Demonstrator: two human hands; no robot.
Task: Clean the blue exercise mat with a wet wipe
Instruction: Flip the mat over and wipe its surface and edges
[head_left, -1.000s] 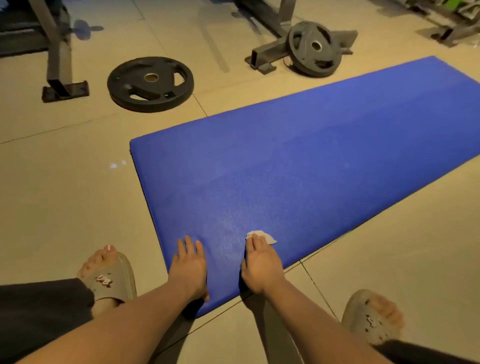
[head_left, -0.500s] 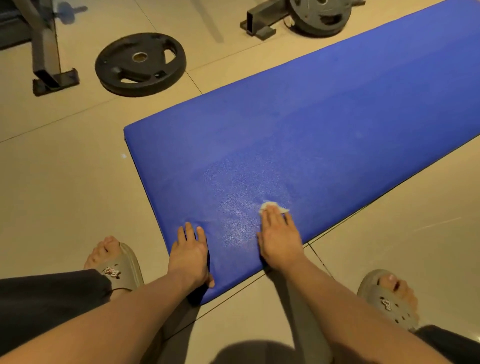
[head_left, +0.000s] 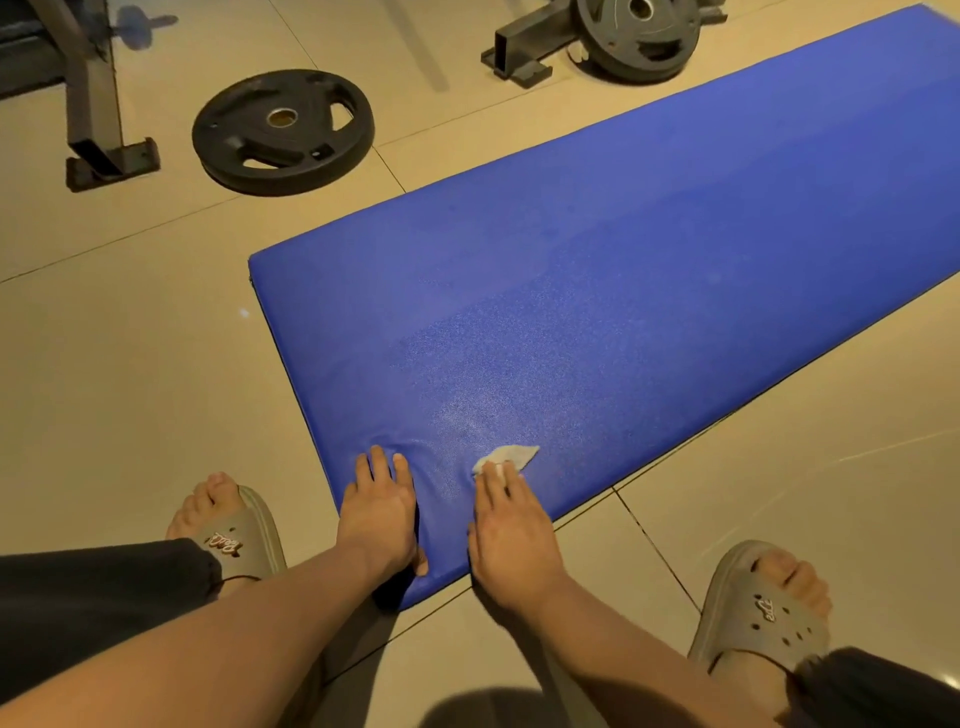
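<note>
The blue exercise mat (head_left: 649, 260) lies on the tiled floor and runs from the near centre to the far right. My left hand (head_left: 382, 506) lies flat on the mat's near corner, fingers straight, and the padding dents under it. To its right, my right hand (head_left: 511, 530) presses a small white wet wipe (head_left: 511, 454) onto the mat with straight fingers. Most of the wipe pokes out past the fingertips. A shiny damp patch shows on the mat beyond the two hands.
A black weight plate (head_left: 283, 130) lies flat on the floor at the far left, beside a metal frame foot (head_left: 111, 161). Another plate (head_left: 639, 36) leans against a steel stand (head_left: 519, 52) behind the mat. My feet in grey slippers (head_left: 236, 535) (head_left: 769, 603) flank my arms.
My right hand slid the wipe away from me over the mat, then drew it back toward the near edge. The left hand stayed pressed on the corner. The view shifted.
</note>
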